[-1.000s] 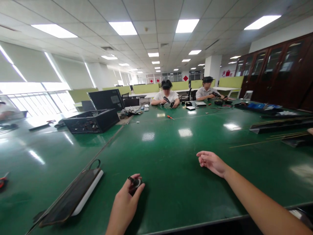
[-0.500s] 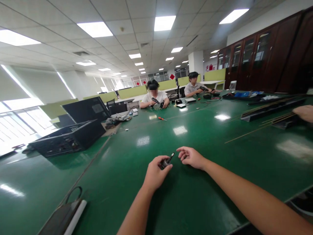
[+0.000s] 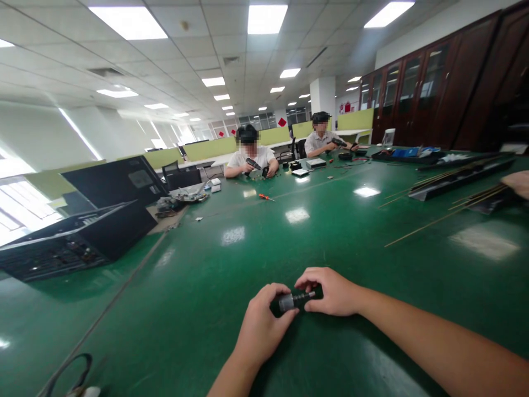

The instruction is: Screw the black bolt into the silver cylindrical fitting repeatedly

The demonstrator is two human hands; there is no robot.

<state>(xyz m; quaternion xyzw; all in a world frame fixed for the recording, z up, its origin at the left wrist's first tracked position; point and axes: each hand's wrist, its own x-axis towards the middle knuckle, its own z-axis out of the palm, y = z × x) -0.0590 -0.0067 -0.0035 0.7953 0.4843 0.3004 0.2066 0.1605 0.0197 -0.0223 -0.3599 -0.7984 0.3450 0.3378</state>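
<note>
My left hand (image 3: 260,320) is wrapped round a dark grey cylindrical part with a narrow stepped shaft (image 3: 294,300), thumb below and fingers above. The part lies nearly level over the green table, its slim metallic end pointing right. Its left end is hidden in my palm. My right hand (image 3: 334,292) curls about the tip of the shaft, with thumb and fingers apart on either side of it. No firm contact between those fingers and the tip can be made out.
A black computer case (image 3: 78,237) stands open at the left. An orange screwdriver (image 3: 265,197) lies mid-table. Thin rods (image 3: 430,223) and dark metal channels (image 3: 458,177) are at the right, near another person's hand (image 3: 516,181). Two people (image 3: 252,160) holding power tools sit opposite.
The part has swung from pointing up and right to nearly level. My right hand has come in around its tip. My view has turned slightly to the right.
</note>
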